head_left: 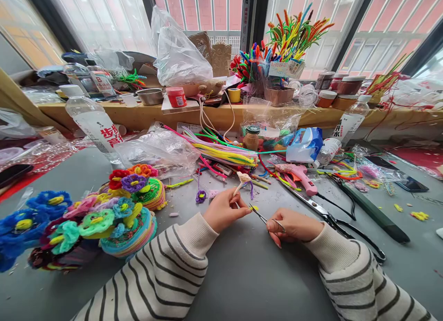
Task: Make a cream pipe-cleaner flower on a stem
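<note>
My left hand (226, 210) is closed in a pinch. From its fingers rises a cream pipe cleaner piece (243, 178) with a wider, fuzzy top, and a purple strand shows just behind. A small yellow bit (254, 208) is close to the fingertips; whether it is held, I cannot tell. In my right hand (294, 225) are small metal scissors (261, 215), fingers in the loops. Their tips point left at the yellow bit, near my left fingertips. Beyond my left hand lies a small purple pipe cleaner flower (200, 196).
Colourful pipe cleaner flowers (98, 222) stand at left. Loose pipe cleaners (224, 152), a brown jar (251, 139) and a pink glue gun (299, 175) lie ahead. Large scissors (321, 210) and a dark green bar (377, 212) are at right. Water bottles (92, 122) stand before the shelf.
</note>
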### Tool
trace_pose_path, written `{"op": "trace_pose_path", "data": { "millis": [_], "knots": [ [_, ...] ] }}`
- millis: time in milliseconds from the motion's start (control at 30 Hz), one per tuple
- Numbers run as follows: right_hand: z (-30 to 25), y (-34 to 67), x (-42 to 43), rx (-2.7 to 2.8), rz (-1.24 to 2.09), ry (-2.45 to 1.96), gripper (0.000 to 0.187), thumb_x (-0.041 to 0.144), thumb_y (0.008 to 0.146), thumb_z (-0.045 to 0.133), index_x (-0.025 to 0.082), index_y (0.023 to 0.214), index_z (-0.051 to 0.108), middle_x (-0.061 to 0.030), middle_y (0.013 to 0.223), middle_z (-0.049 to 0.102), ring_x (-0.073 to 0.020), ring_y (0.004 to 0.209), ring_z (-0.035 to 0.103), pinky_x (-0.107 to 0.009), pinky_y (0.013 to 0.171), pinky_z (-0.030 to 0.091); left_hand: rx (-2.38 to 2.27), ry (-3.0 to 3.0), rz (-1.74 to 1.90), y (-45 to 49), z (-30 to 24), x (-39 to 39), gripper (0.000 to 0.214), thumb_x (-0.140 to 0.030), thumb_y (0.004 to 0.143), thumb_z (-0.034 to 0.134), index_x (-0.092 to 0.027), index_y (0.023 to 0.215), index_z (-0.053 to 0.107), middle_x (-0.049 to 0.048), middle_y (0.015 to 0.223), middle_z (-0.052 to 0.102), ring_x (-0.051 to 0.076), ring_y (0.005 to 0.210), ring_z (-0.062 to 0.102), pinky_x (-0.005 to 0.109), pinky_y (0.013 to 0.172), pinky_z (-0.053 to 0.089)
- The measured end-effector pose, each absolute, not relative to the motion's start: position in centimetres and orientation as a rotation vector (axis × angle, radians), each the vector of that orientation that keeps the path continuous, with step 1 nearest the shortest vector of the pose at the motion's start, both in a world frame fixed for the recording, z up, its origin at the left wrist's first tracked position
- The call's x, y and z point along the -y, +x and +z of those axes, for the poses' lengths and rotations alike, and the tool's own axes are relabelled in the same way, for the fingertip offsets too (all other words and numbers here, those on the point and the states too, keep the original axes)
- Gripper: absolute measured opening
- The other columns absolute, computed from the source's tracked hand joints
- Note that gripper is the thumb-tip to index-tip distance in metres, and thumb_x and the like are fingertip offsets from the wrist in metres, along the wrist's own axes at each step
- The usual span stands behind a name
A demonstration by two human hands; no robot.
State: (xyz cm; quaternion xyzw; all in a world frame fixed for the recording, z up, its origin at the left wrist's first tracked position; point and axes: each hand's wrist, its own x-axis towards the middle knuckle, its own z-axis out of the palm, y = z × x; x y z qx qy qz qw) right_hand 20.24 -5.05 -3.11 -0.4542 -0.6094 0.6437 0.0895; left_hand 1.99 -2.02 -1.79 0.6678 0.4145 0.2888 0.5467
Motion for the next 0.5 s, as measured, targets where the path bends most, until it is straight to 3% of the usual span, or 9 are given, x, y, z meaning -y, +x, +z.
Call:
{"op": "trace_pose_path", "data": {
  "millis": [267, 500],
  "knots": [
    [-3.09, 20.09, 5.01, 1.819, 1.915, -1.388, 0.047, 0.057, 0.061, 0.046, 0.013, 0.044, 0.048, 0.0096, 0.031, 0.019, -0.0024, 0.028, 0.016, -0.021, 0.031, 0.010, -1.005, 1.577, 0.662, 1.91, -2.08, 1.89, 0.037, -0.014, 0.055, 0.056, -0.019, 0.053, 0.020, -0.0041, 0.055, 0.055, 0.005, 0.046, 0.041, 0.020, 0.047, 0.030],
    [-3.08, 20.08, 5.01, 1.890, 1.939, -1.333, 0.056, 0.067, 0.060, 0.034, 0.013, 0.049, 0.047, 0.0087, 0.033, 0.024, -0.0027, 0.029, 0.021, -0.019, 0.030, 0.014, -0.976, 1.570, 0.678, 1.87, -1.86, 1.86, 0.039, -0.016, 0.056, 0.058, -0.019, 0.052, 0.019, -0.0044, 0.052, 0.053, 0.005, 0.046, 0.041, 0.020, 0.047, 0.031]
  ]
}}
